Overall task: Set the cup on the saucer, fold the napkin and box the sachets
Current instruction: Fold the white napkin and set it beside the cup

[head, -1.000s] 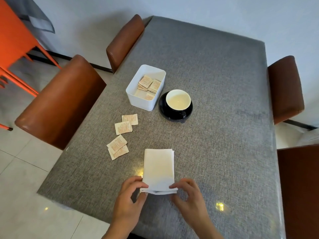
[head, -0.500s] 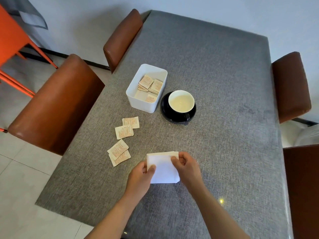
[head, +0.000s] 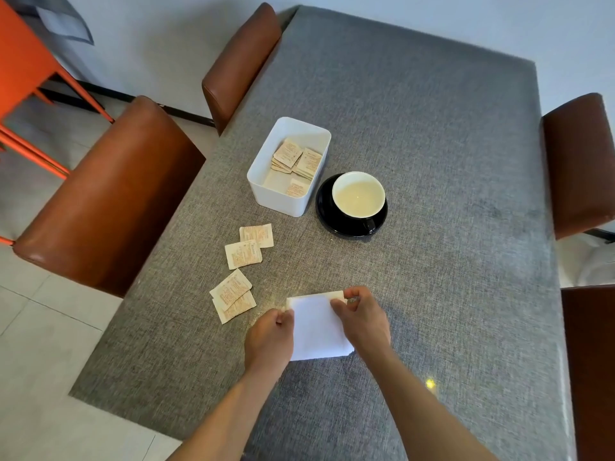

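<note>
Left hand (head: 270, 337) and right hand (head: 362, 319) each in a pinch grip on far corners of folded white napkin (head: 316, 331), near edge of counter (head: 449, 294); four sachets (head: 243, 271) loose at left

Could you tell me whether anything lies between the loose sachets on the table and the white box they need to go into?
Nothing visible does. The four loose sachets lie on bare table just in front of the open box; the cup stands to the right.
</note>
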